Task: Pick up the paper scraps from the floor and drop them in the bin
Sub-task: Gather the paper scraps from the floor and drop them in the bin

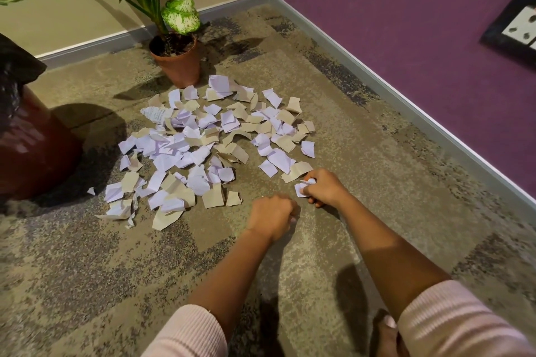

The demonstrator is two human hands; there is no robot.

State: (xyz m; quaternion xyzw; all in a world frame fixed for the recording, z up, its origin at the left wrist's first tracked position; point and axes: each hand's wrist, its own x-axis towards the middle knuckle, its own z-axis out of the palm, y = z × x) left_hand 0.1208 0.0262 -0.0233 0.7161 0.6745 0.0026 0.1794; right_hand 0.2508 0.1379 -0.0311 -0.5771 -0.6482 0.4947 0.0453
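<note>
The floor is a brown and grey carpet (377, 153) in a corner, with a purple wall (406, 23) on the right and a tan wall (58, 23) at the upper left. A plant pot (178, 66) stands near the top. The dark red bin (32, 148) is at the left edge. The paper scraps (197, 148) lie in a big pile in the middle. The right hand (324, 187) grips a crumpled white scrap (301, 187) at the pile's lower right. The left hand (271, 216) is a tight fist low by the carpet; I cannot tell if it holds anything.

Paper scraps (203, 148) lie on the carpet (348, 136), bin (29, 148) left, potted plant (178, 64) behind.
</note>
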